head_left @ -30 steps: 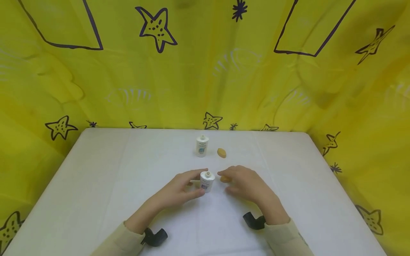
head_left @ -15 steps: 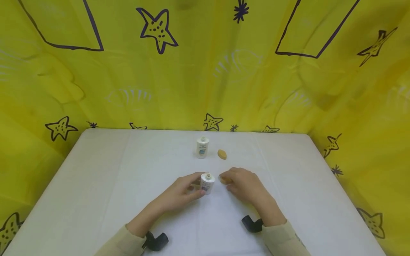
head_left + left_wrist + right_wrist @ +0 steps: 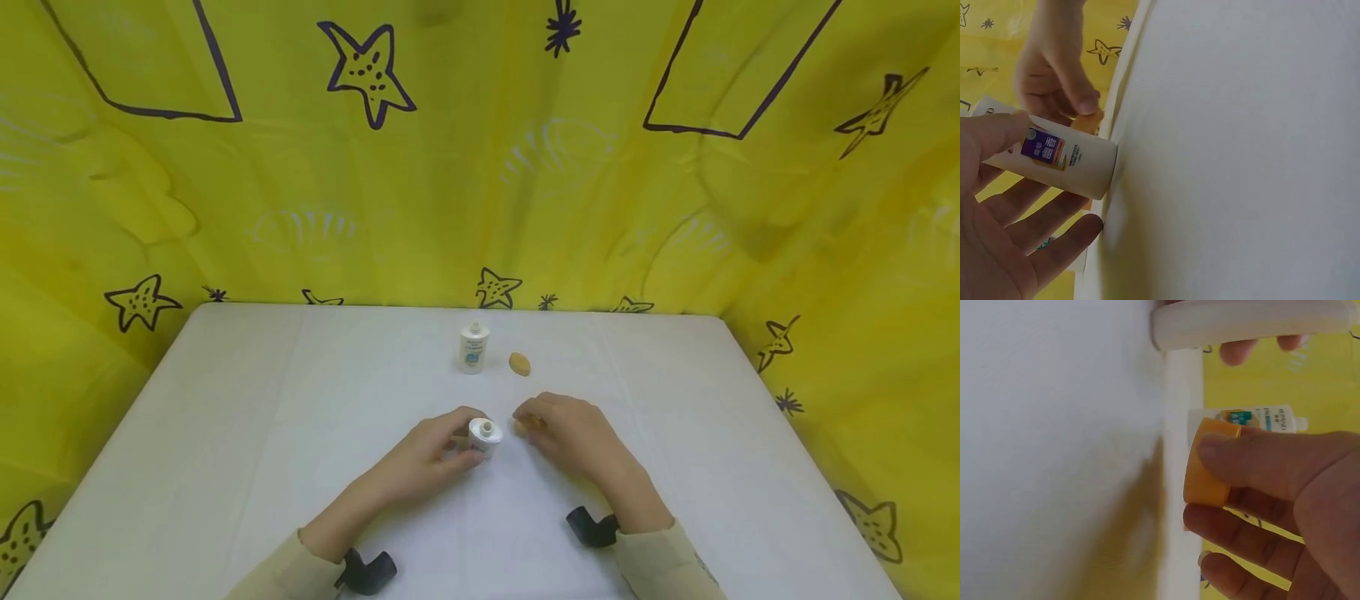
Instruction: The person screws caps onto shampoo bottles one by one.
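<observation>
My left hand point(image 3: 427, 462) holds a small white uncapped bottle point(image 3: 482, 448) between thumb and fingers, its bare nozzle facing up. In the left wrist view the bottle point(image 3: 1088, 164) shows a purple label, and its base is right at the white tabletop. To its right, my right hand point(image 3: 573, 433) pinches an orange cap point(image 3: 1207, 465) between thumb and fingers, largely covered in the head view. A narrow gap separates the cap from the bottle. Farther back stands a second white uncapped bottle point(image 3: 473, 354), with another orange cap point(image 3: 519, 364) lying beside it.
The white tabletop point(image 3: 225, 467) ends at a yellow curtain point(image 3: 420, 208) printed with starfish. Black curved wrist pieces point(image 3: 369, 573) sit at both cuffs, close over the table.
My right fingers have closed on the near orange cap. My left hand has tipped its bottle's top slightly toward me. The far bottle and cap stay put.
</observation>
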Demonstrator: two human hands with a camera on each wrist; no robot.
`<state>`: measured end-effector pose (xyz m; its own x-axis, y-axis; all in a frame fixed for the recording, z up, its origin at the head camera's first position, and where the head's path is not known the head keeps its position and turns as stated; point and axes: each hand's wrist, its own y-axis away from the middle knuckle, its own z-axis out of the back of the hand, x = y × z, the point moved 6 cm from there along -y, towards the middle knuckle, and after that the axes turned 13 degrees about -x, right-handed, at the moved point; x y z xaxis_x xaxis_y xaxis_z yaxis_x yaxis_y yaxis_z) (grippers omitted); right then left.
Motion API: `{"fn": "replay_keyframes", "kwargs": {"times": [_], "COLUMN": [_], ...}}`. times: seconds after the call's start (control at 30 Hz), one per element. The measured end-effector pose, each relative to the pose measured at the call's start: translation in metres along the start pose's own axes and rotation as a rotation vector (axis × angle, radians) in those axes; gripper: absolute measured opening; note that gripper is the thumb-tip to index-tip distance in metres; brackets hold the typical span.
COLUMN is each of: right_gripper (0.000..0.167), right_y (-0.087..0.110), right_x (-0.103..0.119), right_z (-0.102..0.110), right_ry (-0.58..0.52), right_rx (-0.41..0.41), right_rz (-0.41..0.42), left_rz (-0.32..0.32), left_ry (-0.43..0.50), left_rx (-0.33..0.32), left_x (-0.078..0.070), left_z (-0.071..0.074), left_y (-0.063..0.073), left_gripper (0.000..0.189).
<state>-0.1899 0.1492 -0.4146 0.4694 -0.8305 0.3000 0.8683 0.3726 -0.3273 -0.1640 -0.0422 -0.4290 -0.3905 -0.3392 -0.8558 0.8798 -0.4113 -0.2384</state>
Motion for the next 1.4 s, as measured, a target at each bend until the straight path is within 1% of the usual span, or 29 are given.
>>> {"fn": "replay_keyframes", "kwargs": {"times": [0.1,0.23,0.3,0.4,0.47,0.53,0.6,0.7,0.8,0.97,1.03,1.23,1.4], "right_gripper": [0.023,0.027,0.028,0.027,0.027,0.027,0.028,0.029,0.030,0.029,0.028,0.027,0.037], "right_y": [-0.004,-0.012,-0.016,-0.021,-0.024,-0.026,-0.027,-0.024,-0.019,-0.014,-0.014,-0.013,-0.012], "right_x": [0.003,0.005,0.005,0.005,0.007,0.010,0.012,0.017,0.023,0.036,0.038,0.039,0.039], "right_z": [0.008,0.021,0.028,0.040,0.048,0.054,0.057,0.059,0.057,0.055,0.053,0.050,0.051], "right_ry": [-0.062,-0.145,-0.195,-0.304,-0.397,-0.495,-0.574,-0.650,-0.673,-0.695,-0.691,-0.659,-0.621], "right_rx": [-0.026,-0.067,-0.088,-0.130,-0.170,-0.208,-0.238,-0.248,-0.229,-0.182,-0.168,-0.152,-0.152], "right_rz": [0.023,0.062,0.064,0.061,0.067,0.075,0.080,0.072,0.086,0.185,0.209,0.213,0.219], "left_rz": [-0.020,-0.013,0.002,0.047,0.080,0.100,0.104,0.100,0.101,0.075,0.060,0.050,0.052], "left_ry": [-0.028,-0.063,-0.043,-0.005,0.019,0.030,0.040,0.048,0.041,0.027,0.016,-0.010,-0.018], "left_rx": [-0.015,-0.020,-0.011,-0.009,-0.021,-0.040,-0.055,-0.056,-0.039,-0.017,-0.018,-0.027,-0.039], "left_x": [-0.002,-0.005,-0.007,-0.007,-0.007,-0.007,-0.007,-0.009,-0.010,-0.013,-0.013,-0.013,-0.013], "left_z": [-0.002,-0.003,-0.003,0.000,0.003,0.008,0.012,0.014,0.013,0.011,0.011,0.013,0.015], "left_y": [-0.002,-0.009,-0.014,-0.019,-0.021,-0.022,-0.023,-0.022,-0.019,-0.014,-0.012,-0.010,-0.010], "left_gripper": [0.030,0.026,0.023,0.026,0.028,0.029,0.029,0.031,0.032,0.031,0.030,0.032,0.034]}}
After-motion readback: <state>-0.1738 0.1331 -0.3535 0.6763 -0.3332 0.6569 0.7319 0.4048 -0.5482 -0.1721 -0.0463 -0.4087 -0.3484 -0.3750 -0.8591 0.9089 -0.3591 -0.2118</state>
